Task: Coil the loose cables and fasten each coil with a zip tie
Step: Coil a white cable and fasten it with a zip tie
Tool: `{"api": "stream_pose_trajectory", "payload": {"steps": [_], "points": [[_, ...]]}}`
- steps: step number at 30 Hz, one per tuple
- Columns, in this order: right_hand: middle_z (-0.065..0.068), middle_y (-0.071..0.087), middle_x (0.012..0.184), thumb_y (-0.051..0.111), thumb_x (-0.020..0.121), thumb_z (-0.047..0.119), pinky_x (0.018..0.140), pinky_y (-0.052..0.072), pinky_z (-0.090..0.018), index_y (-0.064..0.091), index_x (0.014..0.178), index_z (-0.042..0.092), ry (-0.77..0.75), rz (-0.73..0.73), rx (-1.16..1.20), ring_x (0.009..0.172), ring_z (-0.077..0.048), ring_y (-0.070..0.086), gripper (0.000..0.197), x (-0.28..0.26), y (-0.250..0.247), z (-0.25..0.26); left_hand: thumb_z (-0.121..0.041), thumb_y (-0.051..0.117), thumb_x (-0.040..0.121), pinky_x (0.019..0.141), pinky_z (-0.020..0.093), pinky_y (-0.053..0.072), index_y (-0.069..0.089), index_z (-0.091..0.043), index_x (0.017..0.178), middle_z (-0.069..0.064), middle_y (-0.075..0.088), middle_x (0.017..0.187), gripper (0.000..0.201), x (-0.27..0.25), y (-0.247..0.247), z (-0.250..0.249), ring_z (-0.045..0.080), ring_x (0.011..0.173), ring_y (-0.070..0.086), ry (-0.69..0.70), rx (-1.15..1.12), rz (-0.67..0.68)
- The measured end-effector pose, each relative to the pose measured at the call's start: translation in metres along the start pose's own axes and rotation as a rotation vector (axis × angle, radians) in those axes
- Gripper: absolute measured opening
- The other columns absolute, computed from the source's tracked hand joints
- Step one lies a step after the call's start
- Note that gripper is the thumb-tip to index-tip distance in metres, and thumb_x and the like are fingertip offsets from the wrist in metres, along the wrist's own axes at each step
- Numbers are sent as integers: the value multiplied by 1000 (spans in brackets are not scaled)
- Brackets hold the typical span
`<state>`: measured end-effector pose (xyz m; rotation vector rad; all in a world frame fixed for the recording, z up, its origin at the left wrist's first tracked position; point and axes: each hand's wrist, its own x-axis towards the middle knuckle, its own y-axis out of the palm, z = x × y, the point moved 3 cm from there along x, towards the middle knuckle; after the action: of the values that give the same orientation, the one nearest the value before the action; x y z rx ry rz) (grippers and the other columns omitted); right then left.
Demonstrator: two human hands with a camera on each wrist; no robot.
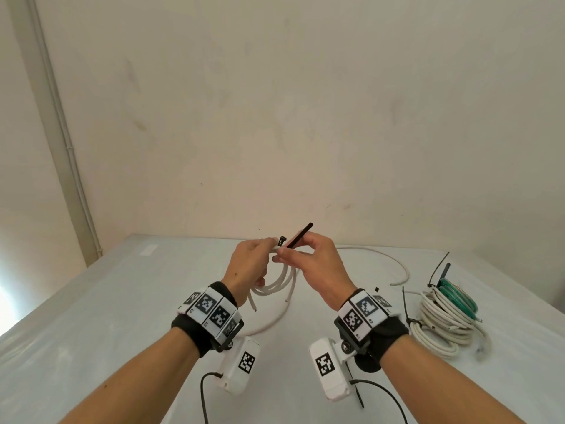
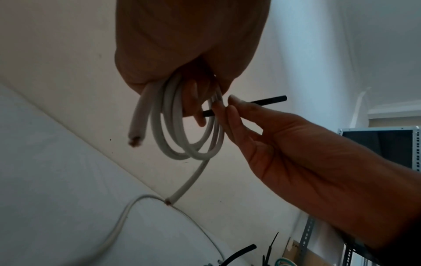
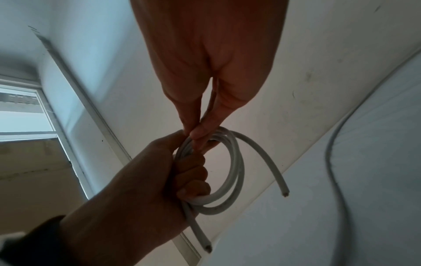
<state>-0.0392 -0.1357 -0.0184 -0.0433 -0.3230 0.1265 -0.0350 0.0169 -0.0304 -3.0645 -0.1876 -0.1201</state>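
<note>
My left hand [image 1: 249,261] grips a small coil of white cable [image 1: 279,281] held above the table; both cut ends hang loose [image 2: 135,141]. A black zip tie [image 1: 301,234] is wrapped at the top of the coil, its head [image 1: 282,240] by my left fingertips. My right hand [image 1: 305,255] pinches the tie's tail between thumb and fingers, and the tail sticks up and to the right. In the left wrist view the coil [image 2: 189,144] hangs from my fist and the tie [image 2: 268,99] crosses behind the right fingers [image 2: 232,115]. In the right wrist view my pinching fingers [image 3: 200,129] meet the coil [image 3: 232,171].
A loose white cable [image 1: 382,258] curves over the grey table [image 1: 122,301] behind and under my hands. At the right lie tied coils of white cable [image 1: 443,328] and green cable [image 1: 458,296] with black zip ties [image 1: 440,267]. A wall stands behind the table.
</note>
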Motion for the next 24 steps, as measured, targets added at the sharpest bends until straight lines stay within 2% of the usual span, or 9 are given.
{"api": "stream_pose_trajectory", "payload": {"steps": [3, 5, 7, 8, 11, 14, 19, 22, 24], "points": [[-15, 76, 107, 70, 99, 24, 93, 60, -36, 74, 100, -1, 17, 33, 59, 88, -27, 79, 26, 0, 0, 5, -25, 62, 97, 43, 24, 30, 76, -8, 91, -4, 35, 55, 23, -2, -1, -3, 12, 45, 30, 50, -53, 23], [-12, 77, 102, 57, 106, 34, 79, 58, -32, 73, 101, -1, 39, 52, 70, 81, -24, 75, 39, 0, 0, 7, -26, 65, 98, 43, 24, 31, 78, -11, 91, -9, 46, 53, 21, -4, 0, -4, 11, 45, 31, 93, -53, 19], [-11, 73, 96, 49, 109, 36, 63, 48, -29, 70, 98, 2, 68, 76, 125, 70, -20, 64, 41, 0, 1, 9, -32, 67, 98, 43, 24, 32, 78, -13, 91, -15, 54, 53, 23, -6, 2, -6, 11, 46, 33, 129, -40, 4], [-10, 71, 94, 48, 110, 37, 60, 42, -28, 69, 97, 5, 97, 89, 181, 67, -19, 59, 40, 0, 1, 10, -34, 68, 98, 44, 24, 32, 77, -14, 91, -16, 54, 53, 23, -7, 3, -7, 12, 46, 33, 139, -43, -4], [-5, 68, 90, 48, 109, 37, 59, 38, -27, 69, 90, 9, 202, 118, 349, 63, -15, 51, 40, -1, 2, 13, -29, 65, 98, 46, 25, 30, 76, -14, 92, -14, 47, 50, 19, -7, 4, -8, 15, 48, 31, 143, -87, -22], [-3, 68, 85, 51, 106, 29, 51, 36, -23, 69, 84, 9, 299, 126, 392, 58, -13, 45, 35, 0, -3, 15, -26, 64, 98, 48, 28, 27, 75, -15, 90, -6, 38, 52, 17, -5, 2, -9, 16, 49, 29, 158, -105, -34], [-3, 60, 80, 67, 99, 18, 46, 30, -19, 68, 97, 9, 326, 118, 362, 53, -9, 39, 9, 7, -12, 19, -29, 66, 98, 47, 27, 26, 75, -17, 93, 0, 37, 59, 16, -2, 1, -9, 17, 51, 27, 168, -126, -14], [-1, 57, 73, 63, 102, 22, 47, 30, -19, 68, 90, 12, 343, 131, 337, 53, -10, 39, 17, 7, -13, 21, -31, 68, 98, 48, 28, 23, 75, -18, 92, 0, 36, 58, 16, -3, 3, -10, 18, 52, 24, 179, -139, 11], [0, 55, 73, 61, 102, 23, 47, 29, -19, 69, 89, 13, 365, 159, 305, 53, -9, 38, 18, 4, -11, 21, -32, 67, 98, 49, 29, 24, 75, -19, 91, 6, 38, 61, 17, -4, 6, -10, 19, 54, 25, 197, -138, 23]]}}
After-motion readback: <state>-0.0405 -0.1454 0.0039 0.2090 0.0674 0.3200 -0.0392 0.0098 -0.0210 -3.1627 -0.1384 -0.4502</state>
